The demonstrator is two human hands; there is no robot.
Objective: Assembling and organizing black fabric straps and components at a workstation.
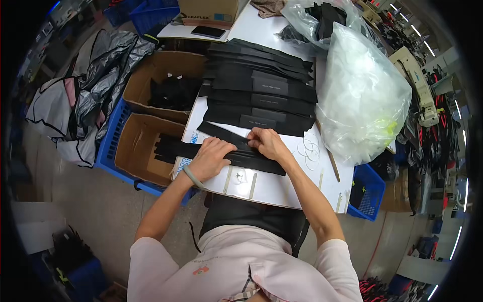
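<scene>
Far left there's a crinkly silver fabric heap, then stiff brown cardboard boxes in a blue plastic basket. Long, flat black fabric strips lie across the white desk, left ends poking over a box. The left hand rests on them; can't tell if its grip pinches. The right hand has thumb and finger pinching a strip edge. Behind, smooth black panels overlap in rows. Further right: thin white loops, then a puffy, wrinkled clear plastic bag.
</scene>
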